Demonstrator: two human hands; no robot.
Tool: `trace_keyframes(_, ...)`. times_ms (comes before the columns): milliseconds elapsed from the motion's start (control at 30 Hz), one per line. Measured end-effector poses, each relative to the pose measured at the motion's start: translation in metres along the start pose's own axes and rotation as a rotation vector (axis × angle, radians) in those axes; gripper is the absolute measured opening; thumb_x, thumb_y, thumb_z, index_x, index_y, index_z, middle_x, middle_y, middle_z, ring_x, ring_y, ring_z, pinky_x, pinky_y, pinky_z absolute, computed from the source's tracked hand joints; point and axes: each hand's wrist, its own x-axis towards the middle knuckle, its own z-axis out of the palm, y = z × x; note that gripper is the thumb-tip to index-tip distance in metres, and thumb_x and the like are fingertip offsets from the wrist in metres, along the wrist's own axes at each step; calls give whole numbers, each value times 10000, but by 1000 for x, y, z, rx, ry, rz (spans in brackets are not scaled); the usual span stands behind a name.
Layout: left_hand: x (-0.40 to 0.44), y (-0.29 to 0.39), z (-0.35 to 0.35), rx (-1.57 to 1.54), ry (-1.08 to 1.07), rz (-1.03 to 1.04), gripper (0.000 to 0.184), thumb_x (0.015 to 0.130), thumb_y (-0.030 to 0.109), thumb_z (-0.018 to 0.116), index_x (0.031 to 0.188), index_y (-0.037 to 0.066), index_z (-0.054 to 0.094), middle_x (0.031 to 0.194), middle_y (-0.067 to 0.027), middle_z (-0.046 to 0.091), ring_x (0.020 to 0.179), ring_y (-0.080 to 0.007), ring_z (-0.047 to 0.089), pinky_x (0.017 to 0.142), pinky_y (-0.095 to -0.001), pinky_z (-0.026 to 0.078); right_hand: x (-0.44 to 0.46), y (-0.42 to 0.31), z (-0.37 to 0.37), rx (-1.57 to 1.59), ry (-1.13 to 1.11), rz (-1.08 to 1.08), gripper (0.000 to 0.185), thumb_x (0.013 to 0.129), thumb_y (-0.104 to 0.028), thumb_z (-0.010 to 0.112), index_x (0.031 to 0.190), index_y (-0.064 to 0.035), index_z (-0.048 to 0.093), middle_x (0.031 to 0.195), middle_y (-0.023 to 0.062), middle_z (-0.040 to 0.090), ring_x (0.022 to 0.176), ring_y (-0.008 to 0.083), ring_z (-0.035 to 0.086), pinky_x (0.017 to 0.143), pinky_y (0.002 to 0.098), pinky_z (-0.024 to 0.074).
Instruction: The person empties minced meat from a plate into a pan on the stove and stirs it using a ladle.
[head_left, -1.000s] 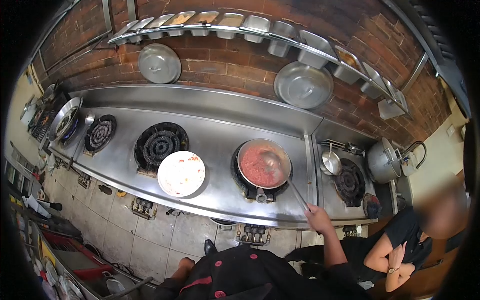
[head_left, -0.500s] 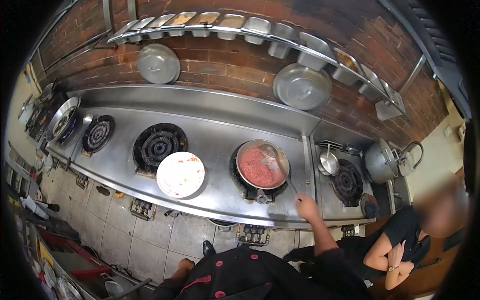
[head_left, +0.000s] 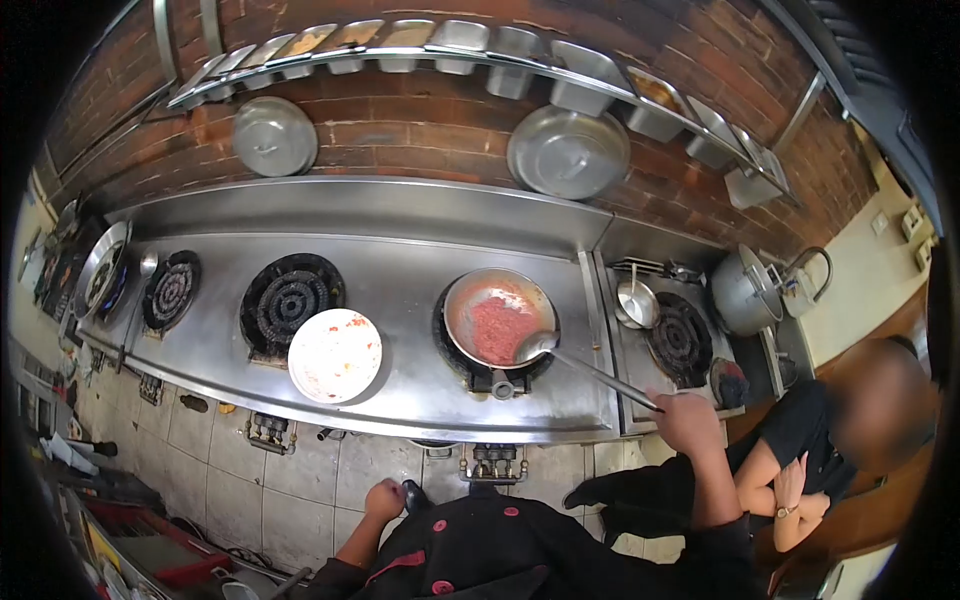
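My right hand (head_left: 688,422) is closed around the end of a long-handled metal ladle (head_left: 600,376). The ladle's bowl rests at the right side of a round metal pan (head_left: 547,304), touching the ground meat (head_left: 497,328) inside. The meat is pink and crumbled, gathered toward the pan's lower middle, with bare metal showing at the upper left. The pan stands on a burner. My left hand (head_left: 385,498) hangs low in front of my body, away from the stove, loosely curled with nothing visible in it. A white bowl (head_left: 335,356) with red food remnants stands left of the pan.
Black burners (head_left: 292,302) line the steel stove top (head_left: 400,290). To the right are a small saucepan (head_left: 636,304) and a large pot (head_left: 744,290). Metal food containers (head_left: 462,44) sit on a wall shelf above. A person (head_left: 800,450) stands at the right with folded arms.
My right hand has moved right and slightly down, drawing the ladle from the pan's upper part to its lower right edge. The meat is more gathered. My left hand has risen slightly.
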Motion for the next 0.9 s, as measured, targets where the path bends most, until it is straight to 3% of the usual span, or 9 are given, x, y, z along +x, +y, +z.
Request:
trace_keyframes(200, 43, 178, -40, -147, 172, 446, 211, 799, 253, 644, 870, 56, 667, 816, -168, 660, 789, -367, 641, 710, -463, 518, 63, -16, 157, 485, -17, 58, 385, 903, -234, 585, 1265, -107, 610, 1067, 216, 665, 978, 391, 642, 868, 460, 498)
trace_keyframes(333, 60, 242, -42, -85, 305, 530, 378, 766, 268, 717, 1059, 51, 617, 950, -162, 626, 902, -359, 618, 776, -451, 509, 64, -45, 181, 680, 51, 108, 447, 915, -270, 555, 1311, -65, 559, 1150, 264, 624, 1050, 416, 612, 933, 447, 477)
trace_keyframes(433, 61, 273, -37, -27, 364, 546, 484, 743, 268, 752, 1134, 41, 579, 1047, -173, 591, 979, -362, 591, 813, -454, 500, 62, -55, 171, 809, -134, 209, 488, 924, -252, 550, 1333, 12, 508, 1136, 288, 624, 1071, 434, 600, 943, 440, 469)
trace_keyframes(533, 70, 282, -30, 17, 397, 535, 519, 739, 247, 761, 1171, 39, 560, 1112, -179, 560, 1024, -362, 569, 831, -454, 494, 49, -42, 127, 1057, -515, 163, 504, 944, -226, 554, 1357, 46, 459, 958, 217, 663, 771, 283, 668, 718, 380, 527)
trace_keyframes(600, 73, 283, -24, 45, 410, 569, 524, 750, 238, 754, 1196, 49, 551, 1090, -173, 562, 1006, -355, 573, 828, -452, 494, 54, -19, 135, 1085, -534, 150, 483, 945, -201, 557, 1356, 37, 467, 898, 173, 635, 659, 198, 619, 633, 335, 515)
trace_keyframes(667, 76, 284, -25, 49, 399, 572, 529, 759, 231, 750, 1220, 62, 553, 1106, -168, 563, 1005, -346, 574, 828, -450, 494, 64, -11, 142, 925, -355, 13, 486, 941, -221, 551, 1354, 22, 474, 966, 206, 666, 767, 291, 671, 722, 385, 529)
trace_keyframes(700, 77, 285, -26, 56, 391, 562, 532, 757, 233, 752, 1219, 61, 552, 1110, -164, 563, 1005, -347, 574, 827, -452, 494, 78, -13, 178, 695, 27, -123, 492, 933, -246, 547, 1347, 13, 483, 1052, 252, 663, 947, 386, 662, 843, 429, 511)
trace_keyframes(800, 78, 290, -35, 44, 403, 569, 529, 754, 240, 756, 1207, 56, 555, 1099, -159, 567, 994, -350, 575, 820, -453, 493, 114, -53, 190, 692, -57, 85, 489, 930, -262, 540, 1329, 18, 501, 1167, 281, 613, 1107, 423, 588, 948, 440, 463)
trace_keyframes(900, 73, 268, -48, 24, 457, 637, 513, 754, 244, 757, 1187, 50, 563, 1060, -162, 577, 968, -355, 580, 810, -453, 494, 97, -50, 148, 750, -227, -24, 469, 917, -271, 562, 1311, -17, 536, 1162, 263, 622, 1107, 409, 589, 940, 424, 463)
